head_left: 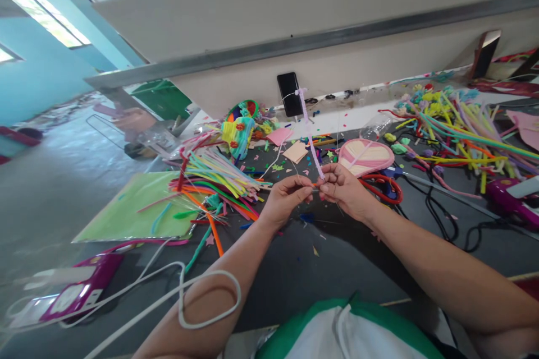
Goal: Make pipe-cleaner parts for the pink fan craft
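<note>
Over the middle of the dark table, my two hands meet with their fingertips close together. My right hand (343,190) pinches the lower end of a fuzzy lilac pipe cleaner (309,133), which rises from the fingers with a small crosswise tip at its top. My left hand (288,195) is closed in a pinch just beside it, near that lower end; a thin, short bit shows between the two hands, too small to name. Right behind my right hand lies a heart-shaped pink and cream pipe-cleaner piece (365,157).
Bundled pipe cleaners lie at left (227,176) and at right (463,129). A black phone (289,95) leans on the back panel. Purple glue guns, one at the left (82,286) and one at the right (514,202), trail cords; a white cable (210,275) crosses my left forearm. Scraps litter the table.
</note>
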### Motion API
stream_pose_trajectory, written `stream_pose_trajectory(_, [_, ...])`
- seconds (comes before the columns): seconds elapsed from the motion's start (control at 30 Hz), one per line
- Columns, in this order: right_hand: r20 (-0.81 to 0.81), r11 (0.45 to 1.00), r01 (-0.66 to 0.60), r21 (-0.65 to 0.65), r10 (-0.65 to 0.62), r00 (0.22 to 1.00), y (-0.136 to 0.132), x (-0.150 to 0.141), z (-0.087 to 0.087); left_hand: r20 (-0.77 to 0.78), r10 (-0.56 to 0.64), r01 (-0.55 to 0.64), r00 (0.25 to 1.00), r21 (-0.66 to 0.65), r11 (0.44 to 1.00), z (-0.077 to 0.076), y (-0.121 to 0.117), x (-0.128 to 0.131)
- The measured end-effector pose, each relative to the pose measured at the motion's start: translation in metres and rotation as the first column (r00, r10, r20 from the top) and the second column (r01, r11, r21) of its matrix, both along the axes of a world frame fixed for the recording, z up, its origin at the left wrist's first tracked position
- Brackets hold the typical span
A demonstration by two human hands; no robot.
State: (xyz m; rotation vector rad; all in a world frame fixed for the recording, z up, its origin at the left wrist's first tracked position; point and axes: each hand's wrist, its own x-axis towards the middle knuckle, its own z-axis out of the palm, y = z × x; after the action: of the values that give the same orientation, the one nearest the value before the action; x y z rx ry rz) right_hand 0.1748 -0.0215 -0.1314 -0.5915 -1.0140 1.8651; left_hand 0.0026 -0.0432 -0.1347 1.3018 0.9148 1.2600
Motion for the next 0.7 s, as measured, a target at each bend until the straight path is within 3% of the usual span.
stream_pose_trajectory(0.17, [0.006,1.0,0.009,0.003,-0.009,1.0,0.0,-0.001,-0.001,-0.064,-0.034,0.034,0.997,-0.003,0.999,0.003,-0.002,0.001])
stream_pose_trajectory(0.3, [0.014,0.999,0.034,0.031,-0.035,0.999,0.0,-0.002,-0.002,-0.113,0.08,-0.078,0.99,0.025,0.997,0.002,0.0,0.002])
stream_pose_trajectory(0.47, [-0.01,0.996,0.073,0.053,-0.072,0.997,-0.001,-0.004,-0.002,0.051,0.266,-0.265,0.963,-0.025,0.964,-0.001,0.004,0.006])
stream_pose_trajectory(0.7, [-0.001,0.995,0.077,0.059,-0.077,0.997,-0.005,-0.01,-0.005,0.271,0.252,-0.198,0.929,-0.214,0.957,-0.004,-0.001,0.021])
